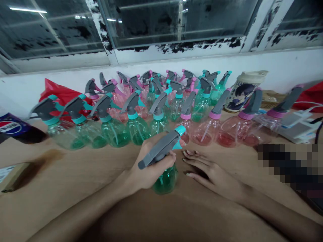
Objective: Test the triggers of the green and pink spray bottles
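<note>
My left hand (148, 164) is wrapped round the neck of a green spray bottle (165, 181) with a grey and turquoise trigger head. The bottle is upright at the near side of the table, its nozzle pointing away to the right. Beside it, my right hand (207, 168) lies on the tabletop with fingers stretched out, holding nothing. Just beyond both hands stands a row of spray bottles, with green ones (114, 132) on the left and pink ones (228, 132) on the right. Behind them are several more green and pink spray bottles.
A Pepsi bottle (20, 129) lies at the left, above a small box (15, 174). Red bags (59, 92) rest near the wall. A printed tumbler (242, 90) stands at the back right. A pixelated dark patch (290, 168) covers the right side. Windows (176, 23) line the wall.
</note>
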`<state>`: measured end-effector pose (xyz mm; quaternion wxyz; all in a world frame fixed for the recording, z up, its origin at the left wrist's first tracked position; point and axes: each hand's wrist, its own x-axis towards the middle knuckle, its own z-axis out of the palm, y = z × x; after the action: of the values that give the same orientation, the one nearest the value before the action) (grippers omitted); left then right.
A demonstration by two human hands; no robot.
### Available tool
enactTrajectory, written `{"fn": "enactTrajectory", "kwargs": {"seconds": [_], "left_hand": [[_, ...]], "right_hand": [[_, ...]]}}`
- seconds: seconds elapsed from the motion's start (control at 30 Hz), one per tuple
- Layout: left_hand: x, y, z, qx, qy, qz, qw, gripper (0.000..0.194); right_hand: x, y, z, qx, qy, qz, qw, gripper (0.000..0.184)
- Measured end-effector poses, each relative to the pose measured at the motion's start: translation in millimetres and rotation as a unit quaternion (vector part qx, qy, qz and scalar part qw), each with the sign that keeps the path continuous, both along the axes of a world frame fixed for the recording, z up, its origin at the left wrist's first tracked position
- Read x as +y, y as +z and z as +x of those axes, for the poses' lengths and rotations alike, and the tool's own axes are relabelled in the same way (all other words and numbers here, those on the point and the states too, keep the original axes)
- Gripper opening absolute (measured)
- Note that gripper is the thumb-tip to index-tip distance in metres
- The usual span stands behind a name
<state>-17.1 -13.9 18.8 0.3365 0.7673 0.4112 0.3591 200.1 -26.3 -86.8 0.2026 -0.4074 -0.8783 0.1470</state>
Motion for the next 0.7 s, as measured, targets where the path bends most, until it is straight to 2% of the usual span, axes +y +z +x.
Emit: {"fn": "enactTrajectory", "kwargs": {"seconds": [0.33,0.7], "left_hand": [[-1.6,6.0,1.7,0.018,0.007,0.023,1.0,0.015],[-1.9,0.9,1.4,0.026,0.045,0.05,0.997,0.011]], "right_hand": [[0.3,-1.3,0.0,0.022,-0.001,-0.005,1.0,0.044],[-0.9,-0.4,-0.1,0.027,-0.005,-0.002,1.0,0.045]]}}
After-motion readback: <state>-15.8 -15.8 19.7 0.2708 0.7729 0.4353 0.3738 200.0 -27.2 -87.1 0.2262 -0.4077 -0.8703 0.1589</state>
